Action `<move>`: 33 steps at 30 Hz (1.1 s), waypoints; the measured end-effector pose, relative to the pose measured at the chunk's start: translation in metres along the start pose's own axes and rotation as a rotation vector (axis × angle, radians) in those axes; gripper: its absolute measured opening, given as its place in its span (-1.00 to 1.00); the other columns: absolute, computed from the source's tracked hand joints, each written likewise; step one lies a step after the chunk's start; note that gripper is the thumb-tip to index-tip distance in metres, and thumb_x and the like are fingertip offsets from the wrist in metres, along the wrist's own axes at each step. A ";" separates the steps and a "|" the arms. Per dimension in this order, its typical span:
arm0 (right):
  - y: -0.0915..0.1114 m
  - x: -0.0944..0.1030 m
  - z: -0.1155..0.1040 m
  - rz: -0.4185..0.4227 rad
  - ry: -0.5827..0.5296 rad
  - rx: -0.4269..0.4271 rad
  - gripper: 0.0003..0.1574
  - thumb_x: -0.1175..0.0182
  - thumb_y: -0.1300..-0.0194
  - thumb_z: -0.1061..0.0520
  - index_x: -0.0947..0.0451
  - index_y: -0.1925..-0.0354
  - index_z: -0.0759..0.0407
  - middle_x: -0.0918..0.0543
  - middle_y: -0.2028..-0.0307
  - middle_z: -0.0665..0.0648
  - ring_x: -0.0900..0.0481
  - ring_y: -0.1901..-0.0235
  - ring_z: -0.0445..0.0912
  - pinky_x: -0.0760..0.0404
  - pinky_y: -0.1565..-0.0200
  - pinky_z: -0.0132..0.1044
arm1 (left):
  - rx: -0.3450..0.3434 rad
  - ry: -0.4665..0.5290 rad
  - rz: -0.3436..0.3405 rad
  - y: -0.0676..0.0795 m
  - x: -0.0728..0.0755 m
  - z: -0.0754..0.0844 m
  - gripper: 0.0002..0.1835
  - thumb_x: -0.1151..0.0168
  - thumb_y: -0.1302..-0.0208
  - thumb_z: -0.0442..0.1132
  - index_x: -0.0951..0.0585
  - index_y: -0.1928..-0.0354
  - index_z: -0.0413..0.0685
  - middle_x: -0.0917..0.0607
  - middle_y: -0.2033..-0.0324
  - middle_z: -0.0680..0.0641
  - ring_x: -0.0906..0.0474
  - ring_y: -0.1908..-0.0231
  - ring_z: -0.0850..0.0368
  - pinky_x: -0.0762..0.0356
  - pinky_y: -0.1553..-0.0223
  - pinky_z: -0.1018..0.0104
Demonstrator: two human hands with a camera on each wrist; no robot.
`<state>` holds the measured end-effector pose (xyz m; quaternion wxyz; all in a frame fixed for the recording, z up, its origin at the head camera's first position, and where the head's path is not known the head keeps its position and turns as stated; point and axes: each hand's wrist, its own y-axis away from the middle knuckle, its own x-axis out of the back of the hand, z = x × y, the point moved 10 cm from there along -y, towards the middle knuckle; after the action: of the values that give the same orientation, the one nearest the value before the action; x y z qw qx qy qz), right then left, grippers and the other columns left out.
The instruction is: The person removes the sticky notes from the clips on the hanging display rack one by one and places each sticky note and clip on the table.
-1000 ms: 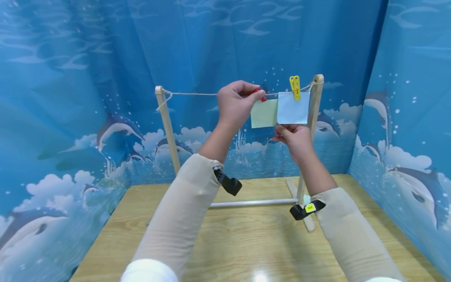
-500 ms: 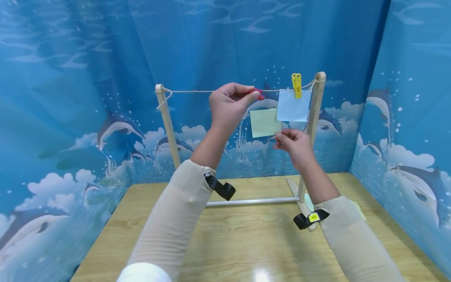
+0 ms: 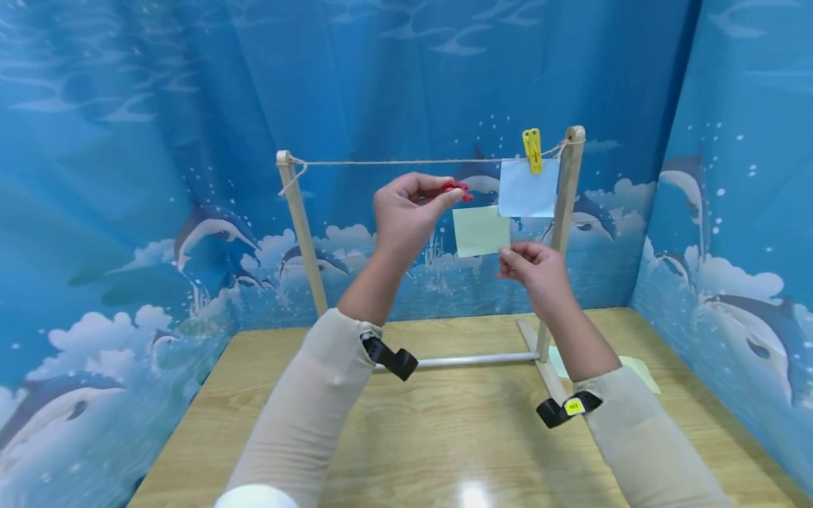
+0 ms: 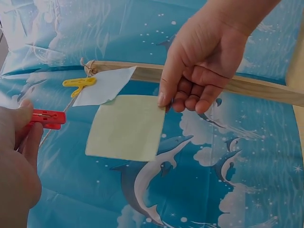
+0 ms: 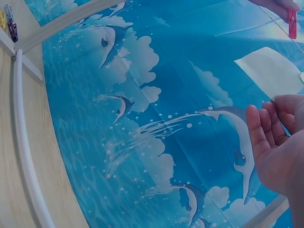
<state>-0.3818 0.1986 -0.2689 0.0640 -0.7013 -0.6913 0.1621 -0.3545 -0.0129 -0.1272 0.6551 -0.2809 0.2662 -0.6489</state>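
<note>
My left hand (image 3: 406, 215) pinches a red clothespin (image 4: 48, 118) between thumb and fingers, a little below the string (image 3: 394, 163). With thumb and fingertips, my right hand (image 3: 538, 271) grips the lower right corner of a pale green paper square (image 3: 480, 231). The paper is held below the string, near the lower left of a light blue paper square (image 3: 528, 189). That blue sheet hangs on the string under a yellow clothespin (image 3: 533, 150), close to the right post. In the left wrist view the red clothespin is apart from the green paper.
The string runs between two wooden posts, the left post (image 3: 303, 233) and the right post (image 3: 568, 190). A white bar (image 3: 470, 362) joins them low down. More paper (image 3: 640, 372) lies on the wooden table (image 3: 432, 430) at right. Several clothespins (image 5: 10, 23) show in the right wrist view.
The green paper has moved down from the string with my right hand. My left hand has come down and slightly left, carrying the red clothespin off the string.
</note>
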 end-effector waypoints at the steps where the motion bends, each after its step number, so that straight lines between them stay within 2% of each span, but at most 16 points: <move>1: 0.001 0.000 0.001 -0.001 0.005 -0.003 -0.64 -0.24 -0.34 0.06 -0.51 0.13 0.37 -0.60 0.35 0.07 -0.59 0.36 -0.13 -0.69 0.21 -0.34 | 0.006 -0.005 -0.004 0.002 0.000 -0.001 -0.78 -0.45 -0.12 -0.24 -0.73 0.22 -0.21 -0.74 0.28 -0.07 -0.70 0.28 0.15 -0.67 0.19 0.32; 9: 0.007 -0.001 0.003 -0.001 0.022 -0.004 -0.45 -0.25 -0.34 0.05 -0.44 0.03 0.56 -0.60 0.37 0.08 -0.60 0.37 -0.10 -0.70 0.22 -0.32 | 0.032 -0.003 -0.024 0.010 0.003 -0.013 -0.73 -0.46 -0.11 -0.25 -0.70 0.14 -0.20 -0.73 0.22 -0.06 -0.70 0.21 0.14 -0.66 0.14 0.33; 14: 0.011 0.000 0.007 -0.005 0.033 -0.003 -0.60 -0.25 -0.34 0.07 -0.51 0.11 0.43 -0.61 0.38 0.06 -0.60 0.38 -0.13 -0.70 0.23 -0.33 | 0.039 -0.019 -0.060 0.017 0.005 -0.019 -0.65 -0.46 -0.12 -0.25 -0.67 0.04 -0.19 -0.73 0.17 -0.05 -0.68 0.14 0.11 -0.65 0.11 0.32; 19: 0.015 0.000 0.010 -0.011 0.069 0.000 -0.74 -0.27 -0.33 0.07 -0.58 0.19 0.27 -0.61 0.39 0.04 -0.61 0.38 -0.14 -0.70 0.23 -0.32 | 0.042 -0.005 -0.067 0.024 0.011 -0.025 -0.62 -0.46 -0.13 -0.23 -0.66 -0.01 -0.16 -0.72 0.17 -0.03 -0.67 0.13 0.15 -0.66 0.10 0.30; 26: 0.023 -0.001 0.009 -0.018 0.063 0.011 -0.65 -0.26 -0.34 0.10 -0.55 0.13 0.41 -0.63 0.38 0.05 -0.63 0.36 -0.12 -0.71 0.23 -0.27 | 0.043 0.019 -0.074 0.031 0.020 -0.034 -0.60 -0.46 -0.14 -0.24 -0.66 -0.04 -0.13 -0.73 0.17 -0.06 -0.67 0.12 0.13 -0.65 0.09 0.27; 33: 0.029 0.001 0.008 -0.011 0.046 0.016 -0.80 -0.26 -0.34 0.12 -0.60 0.21 0.27 -0.64 0.38 0.04 -0.64 0.37 -0.16 -0.72 0.24 -0.27 | 0.071 0.044 -0.082 0.039 0.029 -0.042 -0.61 -0.46 -0.13 -0.28 -0.66 -0.02 -0.16 -0.71 0.12 -0.10 -0.67 0.09 0.05 -0.65 0.07 0.25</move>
<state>-0.3565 0.1973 -0.2856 0.0863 -0.7003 -0.6922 0.1513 -0.3569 -0.0429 -0.1836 0.6317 -0.2538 0.2456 -0.6901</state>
